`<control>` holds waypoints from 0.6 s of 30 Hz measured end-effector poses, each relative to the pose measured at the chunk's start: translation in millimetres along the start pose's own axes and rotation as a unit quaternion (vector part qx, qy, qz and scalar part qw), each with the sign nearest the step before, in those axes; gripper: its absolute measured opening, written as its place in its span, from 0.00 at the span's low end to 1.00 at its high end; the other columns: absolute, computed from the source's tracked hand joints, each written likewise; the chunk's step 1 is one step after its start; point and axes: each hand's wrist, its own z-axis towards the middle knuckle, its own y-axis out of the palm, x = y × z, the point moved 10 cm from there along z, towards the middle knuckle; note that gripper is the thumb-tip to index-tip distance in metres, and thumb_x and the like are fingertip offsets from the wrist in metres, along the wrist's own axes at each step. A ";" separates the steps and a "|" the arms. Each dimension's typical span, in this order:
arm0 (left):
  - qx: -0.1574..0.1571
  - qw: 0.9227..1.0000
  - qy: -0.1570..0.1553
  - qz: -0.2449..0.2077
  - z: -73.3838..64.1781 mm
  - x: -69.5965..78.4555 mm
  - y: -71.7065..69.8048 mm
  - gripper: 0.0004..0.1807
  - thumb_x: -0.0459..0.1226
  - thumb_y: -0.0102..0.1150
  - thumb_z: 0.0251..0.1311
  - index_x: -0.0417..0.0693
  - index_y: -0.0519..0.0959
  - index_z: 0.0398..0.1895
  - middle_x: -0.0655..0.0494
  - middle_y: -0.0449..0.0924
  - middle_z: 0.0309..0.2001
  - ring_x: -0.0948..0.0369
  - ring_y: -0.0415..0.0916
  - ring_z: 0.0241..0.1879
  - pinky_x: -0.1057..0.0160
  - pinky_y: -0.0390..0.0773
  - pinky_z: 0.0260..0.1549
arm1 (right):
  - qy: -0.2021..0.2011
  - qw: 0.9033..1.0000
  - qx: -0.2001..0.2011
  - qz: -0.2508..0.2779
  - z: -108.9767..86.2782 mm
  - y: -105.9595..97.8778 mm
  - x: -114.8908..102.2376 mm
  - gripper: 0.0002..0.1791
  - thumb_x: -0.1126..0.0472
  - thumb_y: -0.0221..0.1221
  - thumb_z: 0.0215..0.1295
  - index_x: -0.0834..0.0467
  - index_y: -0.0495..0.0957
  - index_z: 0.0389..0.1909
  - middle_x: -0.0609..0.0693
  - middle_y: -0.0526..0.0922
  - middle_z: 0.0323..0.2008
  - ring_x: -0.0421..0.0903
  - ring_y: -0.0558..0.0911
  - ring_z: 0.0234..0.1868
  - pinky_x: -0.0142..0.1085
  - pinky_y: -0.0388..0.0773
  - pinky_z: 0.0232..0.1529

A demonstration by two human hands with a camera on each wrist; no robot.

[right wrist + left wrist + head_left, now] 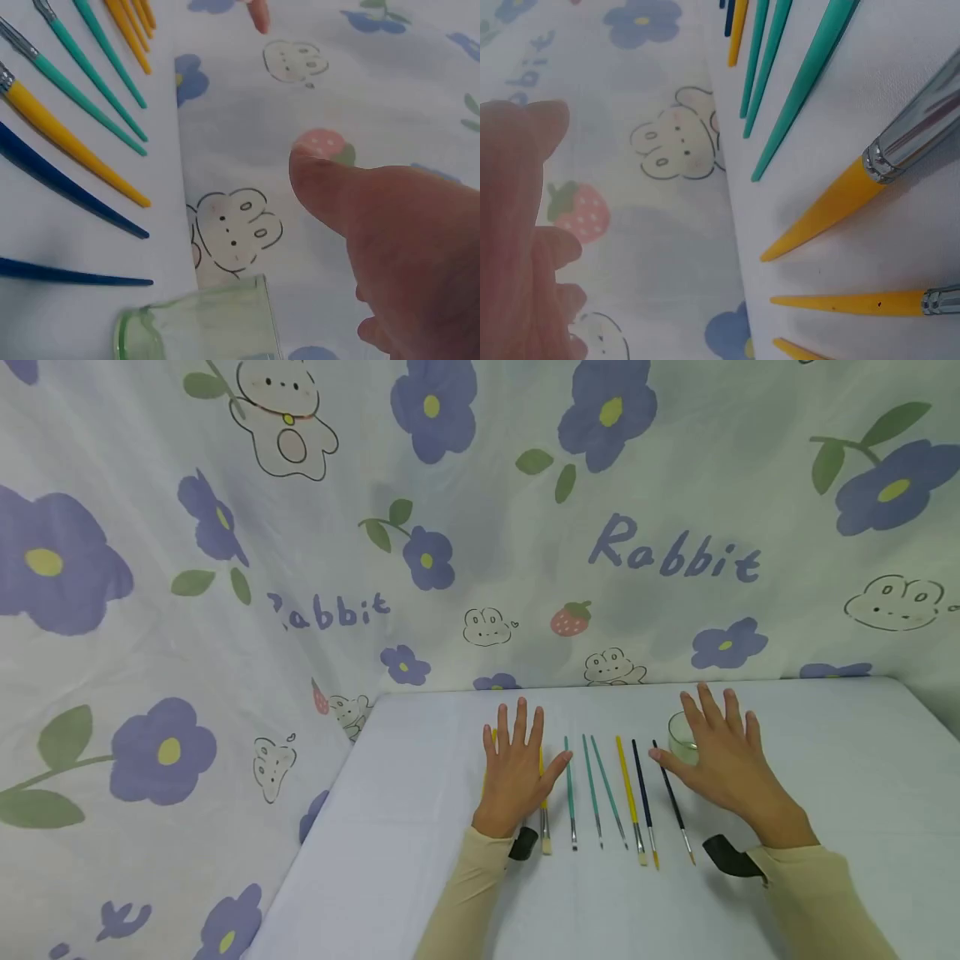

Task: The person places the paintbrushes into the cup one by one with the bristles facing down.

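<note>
My left hand [516, 781] is spread, fingers straight, over the left end of a row of paintbrushes and holds nothing. Beneath it lie yellow brushes [545, 822], partly hidden by the hand. To its right come several teal brushes [592, 789], then another yellow brush [627, 781] and two dark blue brushes [642, 789]. All lie with bristles toward me. With fingers likewise spread, my right hand [731, 772] hovers beside the row's right end, partly covering a clear greenish glass [679, 731]. In the right wrist view, the glass [214, 326] appears below the thumb, apart from it.
A white-covered table [405, 793] carries everything. Behind and to the left hangs a curtain [517, 552] printed with purple flowers and rabbits, meeting the table's back edge. A dark strap piece [731, 857] sits at my right wrist.
</note>
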 end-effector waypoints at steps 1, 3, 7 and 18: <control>0.000 1.000 0.001 0.001 0.1 -0.1 0.1 0.45 0.67 0.41 0.73 0.52 0.51 0.84 0.46 0.42 0.85 0.40 0.38 0.84 0.30 0.51 0.78 | -0.001 1.000 0.003 0.006 0.7 -2.3 2.0 0.58 0.32 0.61 0.66 0.67 0.48 0.81 0.70 0.43 0.82 0.76 0.37 0.81 0.79 0.38 0.73; 0.006 1.000 0.005 0.003 0.2 0.6 -2.3 0.45 0.66 0.41 0.73 0.52 0.52 0.84 0.45 0.43 0.85 0.39 0.40 0.84 0.29 0.52 0.77 | -0.007 1.000 0.011 0.023 2.9 -7.0 6.4 0.58 0.34 0.62 0.66 0.68 0.48 0.80 0.72 0.44 0.81 0.78 0.39 0.80 0.80 0.41 0.72; 0.020 1.000 0.009 0.003 0.9 1.1 -8.2 0.45 0.66 0.43 0.73 0.50 0.54 0.83 0.44 0.46 0.84 0.38 0.43 0.83 0.29 0.55 0.76 | -0.009 0.996 0.014 0.092 7.5 -11.7 21.3 0.58 0.40 0.65 0.66 0.68 0.44 0.81 0.74 0.44 0.80 0.79 0.43 0.79 0.80 0.46 0.71; 0.005 0.998 -0.001 -0.055 0.6 -8.4 -6.8 0.44 0.63 0.44 0.74 0.47 0.54 0.83 0.41 0.45 0.84 0.35 0.42 0.83 0.25 0.50 0.75 | 0.067 0.984 -0.054 0.158 4.2 15.5 65.5 0.66 0.34 0.66 0.63 0.63 0.35 0.83 0.75 0.44 0.80 0.83 0.59 0.72 0.77 0.63 0.65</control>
